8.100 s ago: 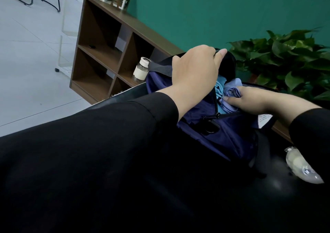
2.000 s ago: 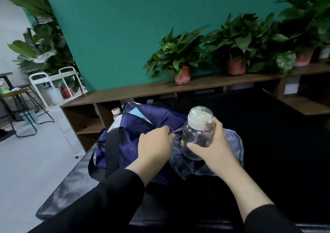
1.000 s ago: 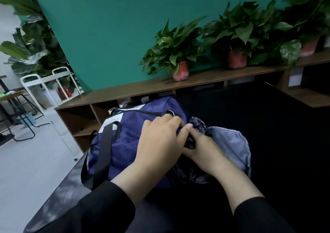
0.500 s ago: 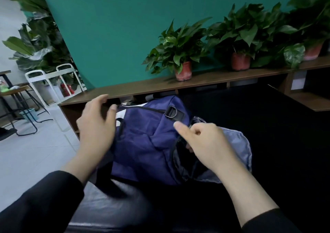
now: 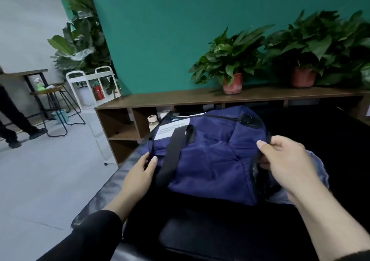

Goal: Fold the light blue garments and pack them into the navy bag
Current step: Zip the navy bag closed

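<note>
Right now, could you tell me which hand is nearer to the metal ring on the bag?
Right. The right hand grips the bag's end just below the ring; the left hand is at the opposite end.

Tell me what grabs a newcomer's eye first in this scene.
The navy fabric duffel bag lies mid-frame on a black glossy table, the left hand pinching its left end and the right hand gripping its right end. Behind, green potted plants line a brown wooden shelf.
</note>
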